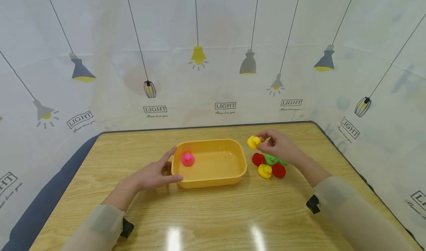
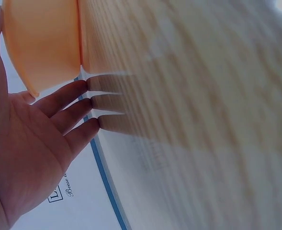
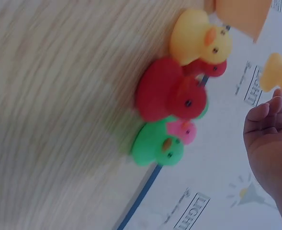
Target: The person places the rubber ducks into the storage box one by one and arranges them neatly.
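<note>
So the right hand (image 1: 279, 147) is pinching a yellow duck (image 1: 254, 142) between thumb and fingers, holding it off the tabletop (image 1: 213, 214) toward the far edge, just right of the orange tub (image 1: 208, 183). The left hand (image 1: 154, 174) is resting straight-fingered against the tub's left end, not really clamping anything. A pink duck (image 1: 188, 159) is sitting inside near that end. Red ducks (image 1: 279, 170), a green duck (image 1: 271, 159) and a second yellow duck (image 1: 264, 171) are lying bunched nearer the right edge. I'm guessing light, squishy rubber, slightly slick, hardly breakable, so I'd be gripping the round body, not the beak.
</note>
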`<action>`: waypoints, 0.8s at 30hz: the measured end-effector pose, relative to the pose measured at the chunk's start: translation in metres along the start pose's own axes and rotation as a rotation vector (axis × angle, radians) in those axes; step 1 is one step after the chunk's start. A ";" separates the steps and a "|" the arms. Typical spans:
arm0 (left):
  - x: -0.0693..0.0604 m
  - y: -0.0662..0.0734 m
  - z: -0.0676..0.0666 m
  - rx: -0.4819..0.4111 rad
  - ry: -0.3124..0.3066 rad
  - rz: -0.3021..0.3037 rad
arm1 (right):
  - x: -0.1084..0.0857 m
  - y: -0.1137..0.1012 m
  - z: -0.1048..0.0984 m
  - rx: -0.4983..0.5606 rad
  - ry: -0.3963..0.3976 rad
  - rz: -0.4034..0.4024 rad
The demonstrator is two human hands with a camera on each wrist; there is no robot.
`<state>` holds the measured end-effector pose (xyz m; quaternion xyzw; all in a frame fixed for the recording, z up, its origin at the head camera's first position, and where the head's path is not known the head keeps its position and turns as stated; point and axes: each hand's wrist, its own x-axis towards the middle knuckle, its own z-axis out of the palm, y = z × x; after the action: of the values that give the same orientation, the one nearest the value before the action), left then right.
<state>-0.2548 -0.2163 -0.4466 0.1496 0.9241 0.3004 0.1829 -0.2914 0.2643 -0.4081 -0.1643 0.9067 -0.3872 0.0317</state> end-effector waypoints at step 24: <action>-0.001 0.001 -0.001 0.024 -0.006 0.023 | 0.038 -0.074 0.079 0.051 -0.100 -0.140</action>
<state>-0.2543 -0.2167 -0.4451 0.1634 0.9253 0.2909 0.1802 -0.2922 0.1501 -0.4082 -0.2453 0.8801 -0.4028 0.0539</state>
